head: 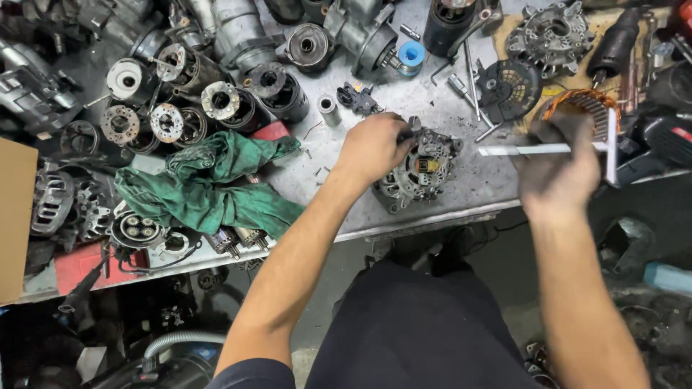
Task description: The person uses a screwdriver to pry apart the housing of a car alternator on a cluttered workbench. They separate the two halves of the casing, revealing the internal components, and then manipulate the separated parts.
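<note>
My left hand [373, 148] rests closed on the top edge of a grey alternator housing [422, 169] that lies near the front edge of the metal workbench [461, 194]. My right hand [559, 162] is blurred with motion to the right of it, gripping a T-shaped metal wrench [548, 149] whose shaft points left toward the housing and whose crossbar stands upright at the right. A copper-wound stator [584, 104] lies just behind my right hand.
A crumpled green rag [216, 184] lies to the left. Several starter and alternator parts crowd the back and left of the bench, with a black fan disc [510, 86], a blue roll [411, 54] and a cardboard box [14, 216] at the left edge.
</note>
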